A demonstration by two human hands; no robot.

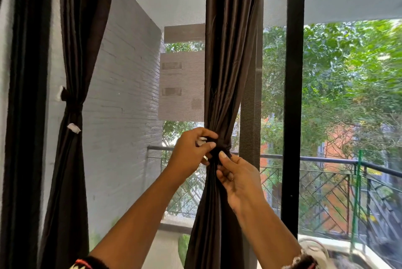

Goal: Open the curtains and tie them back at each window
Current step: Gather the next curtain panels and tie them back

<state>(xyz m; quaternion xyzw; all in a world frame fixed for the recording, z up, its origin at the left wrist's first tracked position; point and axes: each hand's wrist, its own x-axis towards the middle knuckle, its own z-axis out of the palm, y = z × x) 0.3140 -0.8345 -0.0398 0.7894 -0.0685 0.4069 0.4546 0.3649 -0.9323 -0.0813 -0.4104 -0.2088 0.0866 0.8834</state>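
Observation:
A dark brown curtain (228, 51) hangs in the middle of the window, gathered to a narrow waist by a dark tie-back band (224, 146). My left hand (191, 151) pinches the band's end, which carries a small white tag, at the curtain's left side. My right hand (235, 173) pinches the band just below and to the right, thumb up against the fabric. A second brown curtain (74, 55) at the left hangs bunched by its own dark tie-back (70, 103) hooked at the wall.
A black window frame post (293, 94) stands right of the middle curtain. Behind the insect screen lie a balcony with a metal railing (326, 160), a white brick wall (121, 94) and green trees. A glass object sits at the bottom right.

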